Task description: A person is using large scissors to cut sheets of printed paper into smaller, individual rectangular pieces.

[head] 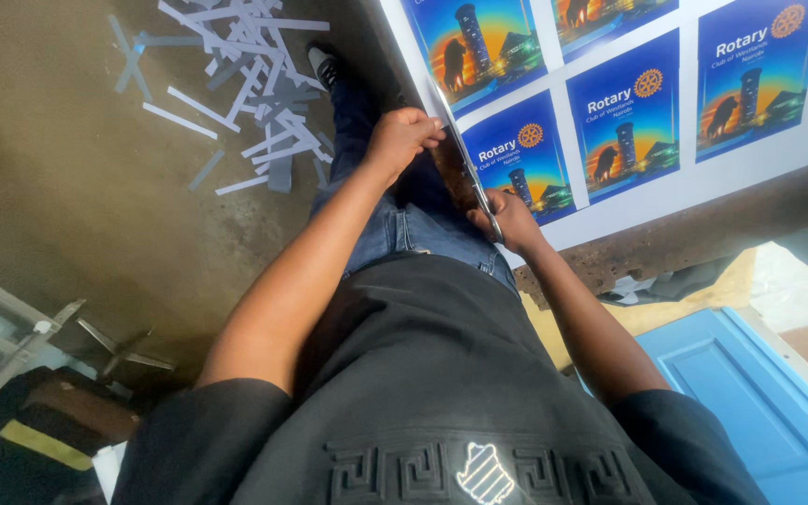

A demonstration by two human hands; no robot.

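Partway through, judging by the offcuts: many pale paper strips [245, 84] lying on the floor well away from the printed sheet [703, 159], off its left edge. Printed sheet spread over a rough brown tabletop [703, 229], with rows of blue cards separated by white margins, none of those visible yet cut apart. Left hand [404, 136] at the sheet's left edge, fingers curled shut and pinching that edge. Right hand [509, 220] just beside the sheet's lower left corner, closed around the handles of a pair of scissors [472, 173], blades running along the left margin. Hard to tell how far open the blades are. Probably trimming the outer border only; separating the individual cards apparently all left to do.
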